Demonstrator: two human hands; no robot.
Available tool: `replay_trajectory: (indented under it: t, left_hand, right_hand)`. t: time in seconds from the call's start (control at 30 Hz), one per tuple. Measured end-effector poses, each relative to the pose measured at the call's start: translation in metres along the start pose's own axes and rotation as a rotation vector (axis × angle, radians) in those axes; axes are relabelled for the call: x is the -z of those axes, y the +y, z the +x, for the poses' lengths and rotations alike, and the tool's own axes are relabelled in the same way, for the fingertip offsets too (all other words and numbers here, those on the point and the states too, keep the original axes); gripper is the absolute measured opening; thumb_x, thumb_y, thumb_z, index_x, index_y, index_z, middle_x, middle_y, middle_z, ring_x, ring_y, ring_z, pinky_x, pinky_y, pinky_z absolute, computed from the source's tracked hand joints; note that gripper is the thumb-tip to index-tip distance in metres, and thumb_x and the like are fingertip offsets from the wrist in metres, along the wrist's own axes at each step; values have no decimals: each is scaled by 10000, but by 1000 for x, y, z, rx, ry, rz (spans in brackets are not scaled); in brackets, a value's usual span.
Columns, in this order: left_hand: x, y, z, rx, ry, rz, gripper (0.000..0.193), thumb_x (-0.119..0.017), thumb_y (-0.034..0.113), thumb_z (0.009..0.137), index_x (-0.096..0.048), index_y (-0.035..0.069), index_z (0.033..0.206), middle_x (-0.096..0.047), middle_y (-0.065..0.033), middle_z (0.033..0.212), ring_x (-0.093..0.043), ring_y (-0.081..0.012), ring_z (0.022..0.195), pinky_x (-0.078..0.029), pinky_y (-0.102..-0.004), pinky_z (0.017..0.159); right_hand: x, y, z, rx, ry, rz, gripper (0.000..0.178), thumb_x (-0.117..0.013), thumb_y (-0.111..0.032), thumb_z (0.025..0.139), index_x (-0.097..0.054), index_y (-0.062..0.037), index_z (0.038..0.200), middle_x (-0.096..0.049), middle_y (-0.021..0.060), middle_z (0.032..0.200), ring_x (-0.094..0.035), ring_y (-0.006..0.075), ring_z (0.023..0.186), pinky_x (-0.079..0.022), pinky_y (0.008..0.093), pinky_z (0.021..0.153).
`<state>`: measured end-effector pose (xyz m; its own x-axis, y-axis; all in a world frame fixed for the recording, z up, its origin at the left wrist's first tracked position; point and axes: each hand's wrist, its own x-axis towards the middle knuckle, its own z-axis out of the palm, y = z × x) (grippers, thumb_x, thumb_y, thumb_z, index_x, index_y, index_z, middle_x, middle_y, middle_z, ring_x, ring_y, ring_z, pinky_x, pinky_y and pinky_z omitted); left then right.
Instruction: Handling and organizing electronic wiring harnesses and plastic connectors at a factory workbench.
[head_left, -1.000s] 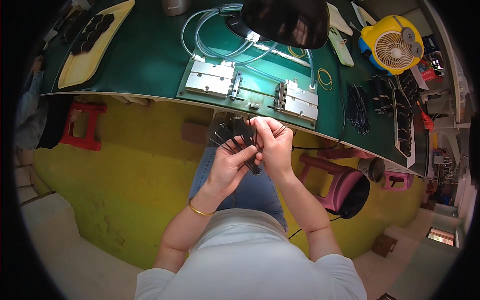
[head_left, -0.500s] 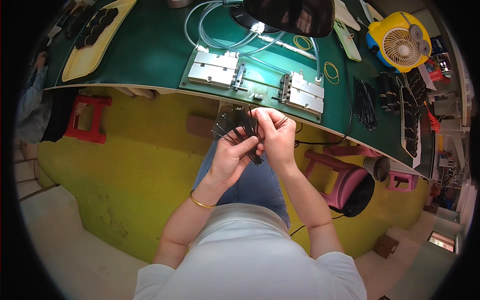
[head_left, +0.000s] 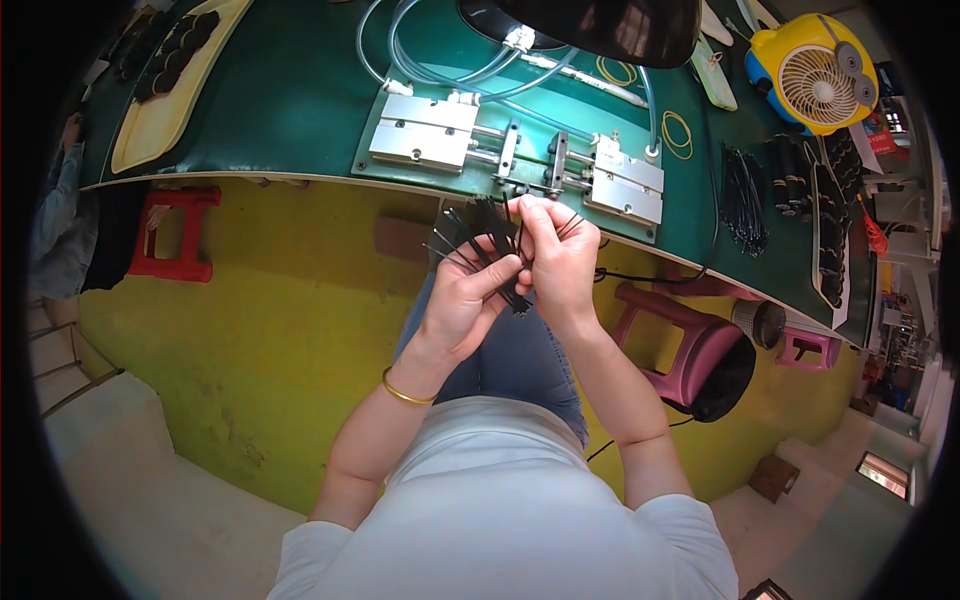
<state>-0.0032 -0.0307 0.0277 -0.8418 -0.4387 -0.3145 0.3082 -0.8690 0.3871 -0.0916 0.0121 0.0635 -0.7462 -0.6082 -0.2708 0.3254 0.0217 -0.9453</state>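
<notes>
My left hand [head_left: 466, 305] is closed around a fanned bundle of thin black cords [head_left: 488, 222], some with small shiny tips. Beside it, my right hand [head_left: 562, 262] pinches a black cord between thumb and forefinger, with more thin strands poking out past its fingers. That cord's upper end reaches the front of a bench fixture, just under its dark metal jaws [head_left: 554, 165]. The jaws stand close together, between a left silver block [head_left: 424, 132] and a right silver block [head_left: 627, 184]. Whether they touch the cord is hard to make out.
Clear air tubes [head_left: 410, 55] loop behind the fixture, under a black lamp shade [head_left: 610, 25]. To the right lie a bunch of black cords [head_left: 742, 205], black rolls [head_left: 787, 175] and a yellow fan [head_left: 815, 80]. A yellow tray [head_left: 150, 130] sits left; a pink stool [head_left: 685, 345] stands below the bench.
The fixture's two jaws have come inward from far apart to close together. My hands keep their grip and have barely moved, while the whole view has shifted slightly.
</notes>
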Motion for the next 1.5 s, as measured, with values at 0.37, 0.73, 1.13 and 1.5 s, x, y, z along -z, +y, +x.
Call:
replay_trajectory:
  t: [0.37,0.73,1.13,1.5]
  left_hand:
    - [-4,4,1,5,45,40,89,-514,-19,782,-551,8,858,-573,-76,786,-542,-141,650,-467,-260,616]
    - [1,8,-6,33,-13,51,72,-521,-11,781,-558,3,842,-574,-79,776,-543,-154,651,-456,-258,587]
    - [4,7,-1,43,15,21,74,-531,-7,779,-556,-3,849,-576,-83,800,-545,-148,661,-453,-247,586]
    - [3,6,1,60,-9,57,88,-528,-15,776,-557,1,857,-578,-78,791,-550,-142,666,-460,-247,586]
  right_hand:
    - [1,0,4,32,-8,-15,198,-509,-158,825,-591,-6,730,-447,-28,449,-325,8,312,-239,158,277]
    - [-3,-9,-10,89,-61,-97,199,-514,-165,831,-599,-3,752,-486,-12,475,-386,12,337,-293,163,290]
    - [-1,-2,-1,-4,-2,-23,199,-502,-168,832,-590,1,774,-499,-7,494,-386,11,337,-300,156,287]
    - [1,-2,2,-30,-15,-11,207,-509,-170,827,-566,-7,713,-509,11,485,-364,15,312,-260,153,271]
